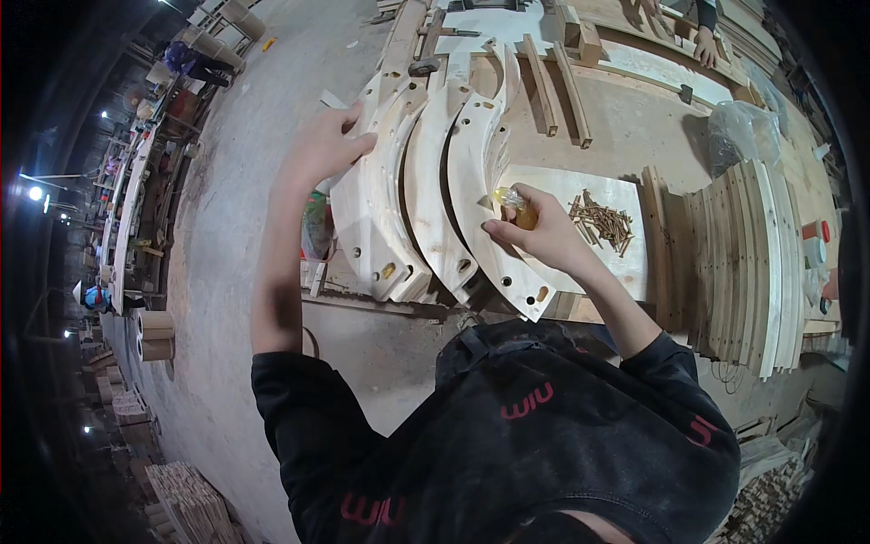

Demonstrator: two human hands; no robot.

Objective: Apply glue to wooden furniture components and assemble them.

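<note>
Several pale curved wooden pieces [380, 218] with drilled holes and slots lie side by side on the workbench in front of me. My left hand [333, 145] grips the outer edge of the leftmost piece near its far end, thumb on top and some fingertips hidden. A small clear squeeze bottle with yellow liquid [523, 214] is in my right hand [546, 234], closed around it over the rightmost curved piece [480, 199]. Wet-looking yellowish spots show at some of the slots. Right of that hand, a heap of brown wooden dowels [602, 223] lies on a pale board [625, 272].
Slatted wooden parts [739, 263] stand stacked at the right, near a clear plastic bag [745, 136]. Two wooden bars [571, 95] and a hammer [455, 33] lie farther back. Another person's hand [705, 47] rests on a frame at the far right.
</note>
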